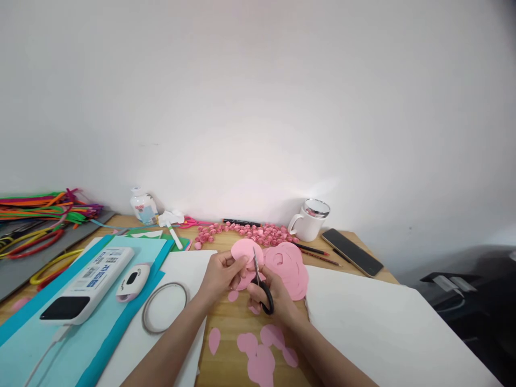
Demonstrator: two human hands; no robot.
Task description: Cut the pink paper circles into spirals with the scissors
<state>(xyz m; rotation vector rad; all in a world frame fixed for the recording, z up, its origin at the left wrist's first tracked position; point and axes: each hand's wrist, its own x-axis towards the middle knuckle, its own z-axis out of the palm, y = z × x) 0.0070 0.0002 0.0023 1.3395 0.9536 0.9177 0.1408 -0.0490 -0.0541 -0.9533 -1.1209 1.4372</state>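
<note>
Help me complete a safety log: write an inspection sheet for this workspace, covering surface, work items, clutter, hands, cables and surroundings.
Surface: wooden table, partly covered by white sheets and blue sheets.
Work items: pink paper disc at the scissors; stacked pink discs beside; pink scraps nearer the person; small pink curls behind.
Clutter: phone, white mug, white bottle, colourful stems.
Hands: left hand holds the disc; right hand holds the scissors.
Cables: white cable joined to a white device.
Surroundings: pale wall behind; dark items at right, unclear.
</note>
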